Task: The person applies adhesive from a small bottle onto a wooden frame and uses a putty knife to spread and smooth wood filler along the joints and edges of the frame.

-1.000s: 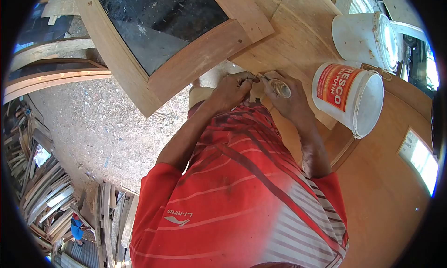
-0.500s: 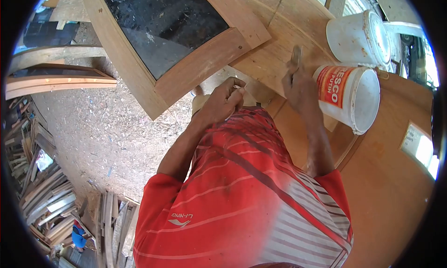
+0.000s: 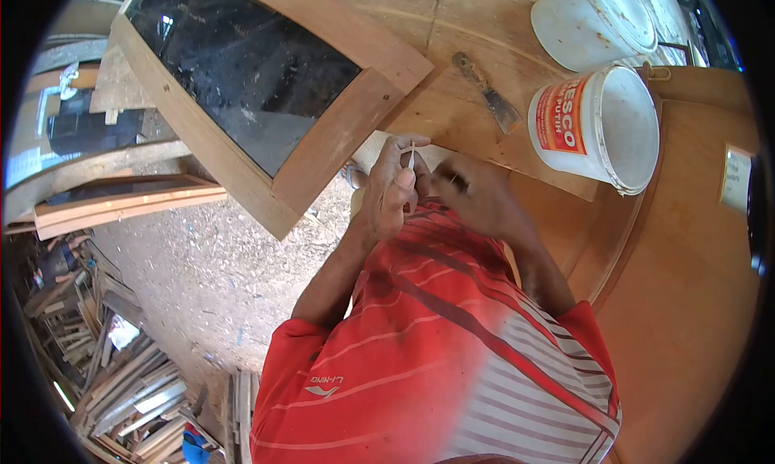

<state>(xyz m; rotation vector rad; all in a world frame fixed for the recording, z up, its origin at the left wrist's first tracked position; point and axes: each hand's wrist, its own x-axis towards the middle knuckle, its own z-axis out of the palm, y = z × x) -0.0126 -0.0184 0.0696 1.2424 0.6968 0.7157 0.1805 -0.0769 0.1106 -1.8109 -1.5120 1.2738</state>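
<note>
My left hand [image 3: 391, 186] is closed around a thin white stick [image 3: 412, 159] that points up between its fingers, in front of the red shirt. Close on its right, my right hand [image 3: 472, 191] is blurred, with its fingers curled; whether it holds anything is unclear. A putty knife [image 3: 488, 93] lies on the wooden surface [image 3: 452, 125] above my right hand, its blade toward the labelled bucket [image 3: 557, 129]. Up and left of my hands is a wooden frame [image 3: 339, 133] with a dark glass panel [image 3: 242, 68].
A second white bucket [image 3: 569, 28] stands behind the labelled one. Brown wooden panels [image 3: 686, 303] fill the right side. Curved wooden frames [image 3: 129, 210] lie at the left, above stacked wood scraps [image 3: 133, 391]. Part of another person [image 3: 194, 444] shows at the lower left.
My right hand has put the putty knife down on the wooden surface and moved back toward my left hand. The view has shifted, and the white stick now shows clearly.
</note>
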